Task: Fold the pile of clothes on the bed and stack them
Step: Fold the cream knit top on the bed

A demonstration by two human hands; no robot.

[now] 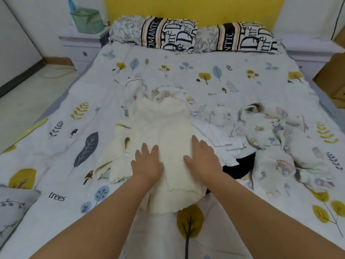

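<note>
Two bare hands lie flat, fingers straight and slightly spread, on a cream knitted garment (164, 131) in the middle of a bed. The left hand (147, 162) presses the garment's left side and the right hand (202, 157) presses its right side, palms down, neither one gripping anything. The garment is laid out lengthwise, running away from the person, with a scalloped hem nearest them and a sleeve (119, 157) spread out to the left. Its far end lies over a patterned cream garment (168, 94). Just to the right sits the rest of the pile: a crumpled white cloth (218, 139), a black garment (240, 165) partly hidden beneath it, and a bulky pale garment with small cartoon prints (280, 139). All of it rests on a white bedspread (61, 101) printed with yellow trees and blue-grey leaves. At the head of the bed are two pillows (192, 35) with large black lettering, against a yellow headboard (194, 8).
</note>
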